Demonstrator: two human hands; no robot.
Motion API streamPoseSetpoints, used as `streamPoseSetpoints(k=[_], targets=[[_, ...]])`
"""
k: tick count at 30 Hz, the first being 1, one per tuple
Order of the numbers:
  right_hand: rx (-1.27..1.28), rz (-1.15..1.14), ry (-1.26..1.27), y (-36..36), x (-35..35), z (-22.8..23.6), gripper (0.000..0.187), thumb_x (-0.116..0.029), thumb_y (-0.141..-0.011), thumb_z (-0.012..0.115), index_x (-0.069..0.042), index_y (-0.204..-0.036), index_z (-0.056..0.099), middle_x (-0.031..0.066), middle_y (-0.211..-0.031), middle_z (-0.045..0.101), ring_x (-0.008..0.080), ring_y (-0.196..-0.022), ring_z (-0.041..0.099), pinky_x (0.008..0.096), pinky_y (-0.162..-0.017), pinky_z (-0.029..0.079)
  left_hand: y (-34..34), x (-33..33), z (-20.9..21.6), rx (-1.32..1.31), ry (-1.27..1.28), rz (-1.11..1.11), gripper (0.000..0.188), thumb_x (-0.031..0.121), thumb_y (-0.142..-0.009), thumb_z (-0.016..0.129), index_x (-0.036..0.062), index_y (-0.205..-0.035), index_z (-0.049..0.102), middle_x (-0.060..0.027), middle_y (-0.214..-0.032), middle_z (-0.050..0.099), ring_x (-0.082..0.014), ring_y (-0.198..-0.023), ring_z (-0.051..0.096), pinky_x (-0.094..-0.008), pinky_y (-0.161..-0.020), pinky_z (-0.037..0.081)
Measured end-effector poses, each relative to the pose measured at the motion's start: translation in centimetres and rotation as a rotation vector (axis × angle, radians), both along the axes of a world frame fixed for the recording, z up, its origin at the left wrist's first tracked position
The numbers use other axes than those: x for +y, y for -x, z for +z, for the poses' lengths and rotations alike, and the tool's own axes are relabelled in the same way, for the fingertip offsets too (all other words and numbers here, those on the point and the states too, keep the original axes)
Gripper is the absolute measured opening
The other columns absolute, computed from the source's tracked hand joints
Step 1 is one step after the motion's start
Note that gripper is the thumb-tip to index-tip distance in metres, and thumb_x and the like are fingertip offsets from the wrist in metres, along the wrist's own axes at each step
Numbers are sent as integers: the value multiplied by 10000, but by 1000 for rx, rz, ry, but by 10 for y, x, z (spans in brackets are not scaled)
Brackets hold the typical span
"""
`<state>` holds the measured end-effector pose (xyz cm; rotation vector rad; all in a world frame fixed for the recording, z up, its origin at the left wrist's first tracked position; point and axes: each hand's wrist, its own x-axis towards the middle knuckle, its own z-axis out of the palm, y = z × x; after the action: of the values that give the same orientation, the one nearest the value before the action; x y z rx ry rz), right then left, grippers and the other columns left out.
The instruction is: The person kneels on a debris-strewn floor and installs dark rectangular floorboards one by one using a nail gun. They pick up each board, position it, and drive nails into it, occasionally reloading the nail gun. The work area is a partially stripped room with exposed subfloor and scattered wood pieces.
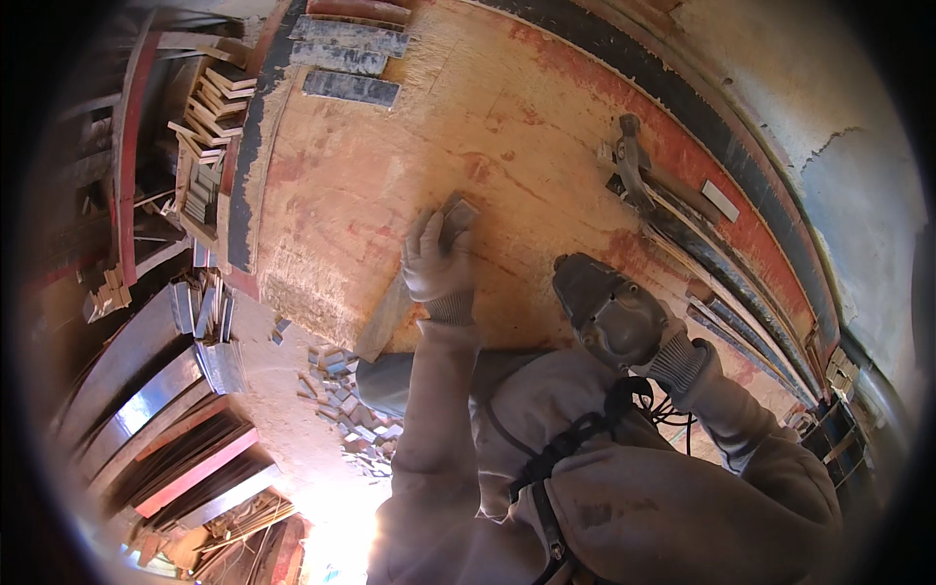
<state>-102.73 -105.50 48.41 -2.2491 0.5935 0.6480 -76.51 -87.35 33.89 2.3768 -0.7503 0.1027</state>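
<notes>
My left hand (437, 265), in a pale knit glove, grips a flat wooden strip (386, 317) over the worktable (341, 195). One end of the strip pokes out past the fingers, and the other slants down toward the table's near edge. To the right, my right hand (671, 353), also gloved, is closed around a dark grey power tool (616, 310). The tool's rounded housing faces up, and its working side is hidden. Part of the right hand's fingers are covered by the tool.
Dark-faced offcuts (351, 88) lie at the table's far left. Long strips (726, 263) and a clamp-like metal tool (632, 161) lie on the right. Small cut blocks (356, 405) litter the floor at left, beside stacked boards (185, 390). A black cord (673, 417) hangs by my right wrist.
</notes>
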Motion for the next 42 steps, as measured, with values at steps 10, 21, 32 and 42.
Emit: streamPoseSetpoints(k=[10,21,32,42], targets=[[-14,94,-67,3,-6,-18,532,-468,-901,748,-148,-1321,686,106,-1256,732,295,-1108,724,421,-973,578,-5,-2,11,74,-68,24,417,156,-728,900,118,-1123,774,-102,-1202,753,-351,-1100,702,-475,-942,588],[44,133,-35,34,4,-45,598,-498,-901,751,-171,-1392,649,71,-1339,699,302,-1210,654,436,-1039,535,-7,-10,28,229,-80,92,430,166,-734,931,30,-1124,812,-161,-1157,762,-336,-1109,711,-427,-983,578],[-116,121,28,17,2,-36,722,-467,-890,775,-112,-1479,554,105,-1393,651,277,-1248,636,415,-1093,504,-8,-14,36,273,-186,129,418,235,-752,907,63,-1121,817,-146,-1198,756,-336,-1125,711,-431,-971,588],[-846,105,203,-116,-13,-8,437,-334,-1029,557,-4,-1294,665,175,-1313,687,331,-1193,674,438,-1030,528,-5,-14,27,158,-199,92,327,239,-818,826,102,-1114,807,-130,-1128,757,-352,-1060,725,-478,-893,606]])
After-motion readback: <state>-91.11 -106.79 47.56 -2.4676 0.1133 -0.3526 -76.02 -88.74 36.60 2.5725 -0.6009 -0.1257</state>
